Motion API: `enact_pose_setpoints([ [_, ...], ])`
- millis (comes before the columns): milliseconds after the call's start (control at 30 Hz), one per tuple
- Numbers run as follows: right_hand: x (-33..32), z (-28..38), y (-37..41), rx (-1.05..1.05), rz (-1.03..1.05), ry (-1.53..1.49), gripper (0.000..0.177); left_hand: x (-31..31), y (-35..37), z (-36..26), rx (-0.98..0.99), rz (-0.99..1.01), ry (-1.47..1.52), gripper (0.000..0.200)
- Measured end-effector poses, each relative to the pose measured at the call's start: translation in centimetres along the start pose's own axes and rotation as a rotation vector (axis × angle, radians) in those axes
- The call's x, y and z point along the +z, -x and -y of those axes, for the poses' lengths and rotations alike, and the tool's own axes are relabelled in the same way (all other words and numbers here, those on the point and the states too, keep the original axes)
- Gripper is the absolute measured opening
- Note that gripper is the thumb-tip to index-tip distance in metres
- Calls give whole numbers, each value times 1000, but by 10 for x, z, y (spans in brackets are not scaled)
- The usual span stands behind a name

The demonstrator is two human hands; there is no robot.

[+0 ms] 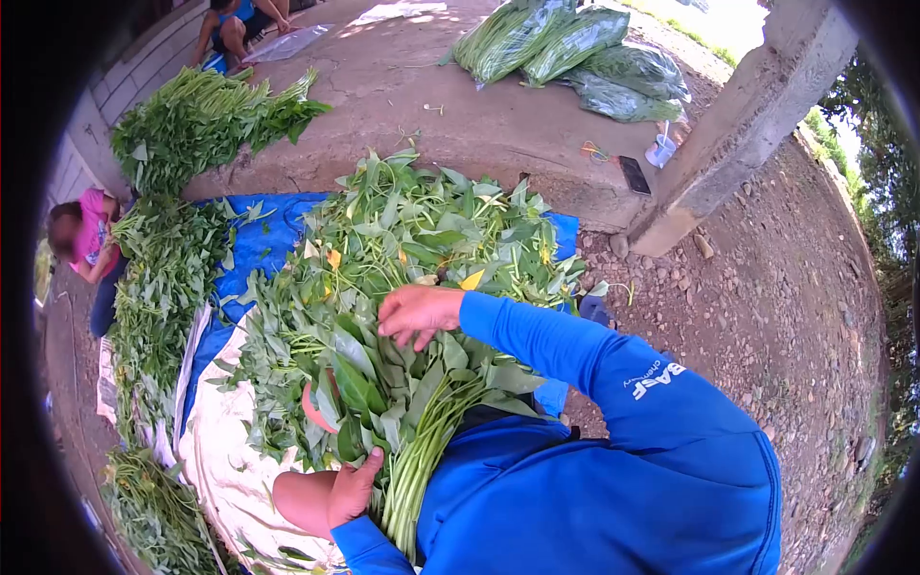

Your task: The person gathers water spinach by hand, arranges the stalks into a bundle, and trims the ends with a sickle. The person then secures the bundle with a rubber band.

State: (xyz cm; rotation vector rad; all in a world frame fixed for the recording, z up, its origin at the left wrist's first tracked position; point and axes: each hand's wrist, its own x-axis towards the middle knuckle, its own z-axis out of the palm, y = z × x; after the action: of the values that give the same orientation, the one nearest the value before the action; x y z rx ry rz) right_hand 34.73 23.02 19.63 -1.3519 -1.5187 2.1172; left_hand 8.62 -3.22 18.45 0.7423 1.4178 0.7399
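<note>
A bunch of water spinach, with long pale green stems and broad leaves, lies against the front of my blue shirt. My left hand is closed around the stems at its lower left side, thumb on top. Above the leafy end, my right hand is bent downward with its fingers loosely apart, close to the leaves; nothing shows gripped in it. Beyond it spreads a large loose heap of water spinach with a few yellow leaves. A reddish curved thing is partly hidden among the leaves.
Under the heap are a blue tarp and a whitish sack. More greens line the left, near a person in pink. Plastic-wrapped bundles, a phone and a concrete post stand beyond a raised ledge.
</note>
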Motion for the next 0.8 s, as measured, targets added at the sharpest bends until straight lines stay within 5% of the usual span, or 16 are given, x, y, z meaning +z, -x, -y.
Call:
enact_pose_setpoints([
  [100, 21, 70, 63, -731, 4, 226, 27, -5, -3, 5, -65, -8, -25, 55],
  [167, 71, 72, 106, -792, 548, 223, 29, -11, -7, 10, -85, 10, -51, 53],
  [233, 116, 38, 123, -1093, 740, 530, 33, -17, -14, 15, -36, 60, -23, 52],
  [300, 127, -8, 113, -995, 657, 950, 31, -22, -18, 21, 6, 99, 12, 51],
  [433, 118, -39, 104, -1022, 390, 1066, 27, -15, -17, 17, 24, 89, 0, 51],
  [533, 122, -46, 106, -1047, 382, 1051, 23, -21, -14, 3, -129, 116, -198, 57],
  [733, 120, -27, 99, -808, 629, 1132, 16, -8, -14, 17, -57, 156, 46, 59],
  [800, 118, -35, 105, -895, 528, 1104, 19, -8, -12, 22, -114, 122, 50, 60],
])
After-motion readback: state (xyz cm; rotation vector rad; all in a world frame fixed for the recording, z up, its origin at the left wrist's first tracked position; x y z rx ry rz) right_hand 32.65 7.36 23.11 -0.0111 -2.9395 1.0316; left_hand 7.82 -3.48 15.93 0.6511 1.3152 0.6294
